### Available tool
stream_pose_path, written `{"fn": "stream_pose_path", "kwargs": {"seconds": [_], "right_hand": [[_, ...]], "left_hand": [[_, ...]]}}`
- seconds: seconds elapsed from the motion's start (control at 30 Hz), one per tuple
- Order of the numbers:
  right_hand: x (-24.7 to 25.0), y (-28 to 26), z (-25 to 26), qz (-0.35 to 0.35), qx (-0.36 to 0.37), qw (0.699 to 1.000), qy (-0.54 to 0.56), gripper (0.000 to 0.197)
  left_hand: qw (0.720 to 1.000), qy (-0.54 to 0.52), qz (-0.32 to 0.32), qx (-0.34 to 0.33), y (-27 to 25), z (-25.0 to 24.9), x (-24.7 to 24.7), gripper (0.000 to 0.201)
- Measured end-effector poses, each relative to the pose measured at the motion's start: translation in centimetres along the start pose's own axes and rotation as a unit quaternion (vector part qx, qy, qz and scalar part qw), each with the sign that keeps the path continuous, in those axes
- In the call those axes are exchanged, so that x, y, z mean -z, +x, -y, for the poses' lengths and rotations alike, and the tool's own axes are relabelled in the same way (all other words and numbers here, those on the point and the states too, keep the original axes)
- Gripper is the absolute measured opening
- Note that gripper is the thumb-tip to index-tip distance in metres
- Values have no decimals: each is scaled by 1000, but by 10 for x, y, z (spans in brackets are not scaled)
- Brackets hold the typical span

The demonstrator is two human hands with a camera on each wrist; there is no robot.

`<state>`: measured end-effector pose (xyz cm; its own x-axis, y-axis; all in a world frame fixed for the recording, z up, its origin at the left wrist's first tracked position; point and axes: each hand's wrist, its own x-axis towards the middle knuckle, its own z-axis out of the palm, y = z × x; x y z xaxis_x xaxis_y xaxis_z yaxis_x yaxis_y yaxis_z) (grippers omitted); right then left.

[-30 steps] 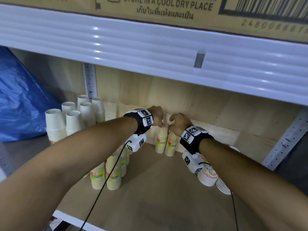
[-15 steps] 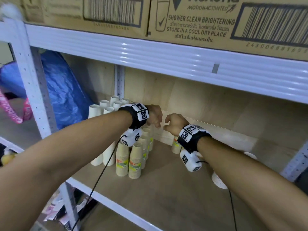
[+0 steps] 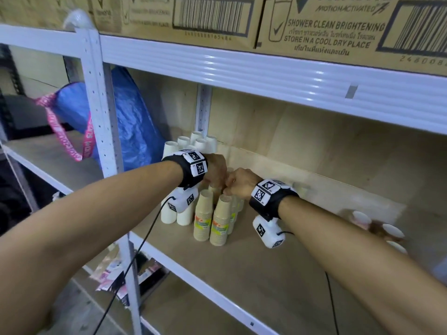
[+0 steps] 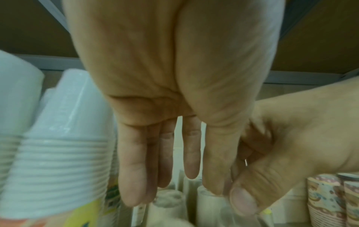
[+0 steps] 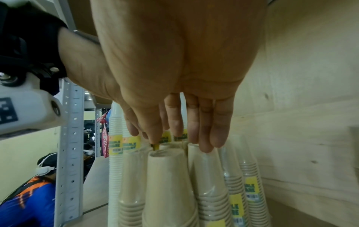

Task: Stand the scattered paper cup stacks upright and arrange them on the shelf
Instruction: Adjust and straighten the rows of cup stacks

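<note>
paper cup stacks (image 3: pixel 219 218) stand upright beneath both hands' straight fingers (image 5: pixel 205 130), touching their tops, gripping nothing.

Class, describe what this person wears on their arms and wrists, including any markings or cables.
Both forearms are bare, without sleeves. Each wrist has a black band topped with white tiles printed with black square codes. Under each wrist hangs a white camera unit, also code-marked, trailing a thin black cable.
</note>
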<state>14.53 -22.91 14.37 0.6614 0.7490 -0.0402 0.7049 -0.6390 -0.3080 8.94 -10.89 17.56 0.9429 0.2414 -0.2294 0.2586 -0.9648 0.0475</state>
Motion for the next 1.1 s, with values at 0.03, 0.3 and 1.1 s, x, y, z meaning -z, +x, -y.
{"fn": "stream_pose_path", "kwargs": {"seconds": [0.03,0.3,1.1], "right_hand": [[-4,1,3,2,-3,1000,-1,35],[-19,-1,14,59,60,996,-24,20],[-22,-3,5,71,49,995,-42,28]], "left_hand": [[1000,3,0,0,-1,3,-3,27],[999,37,17,16,-5,14,-23,7],[998,-57,2,-33,-11,15,-37,30]]}}
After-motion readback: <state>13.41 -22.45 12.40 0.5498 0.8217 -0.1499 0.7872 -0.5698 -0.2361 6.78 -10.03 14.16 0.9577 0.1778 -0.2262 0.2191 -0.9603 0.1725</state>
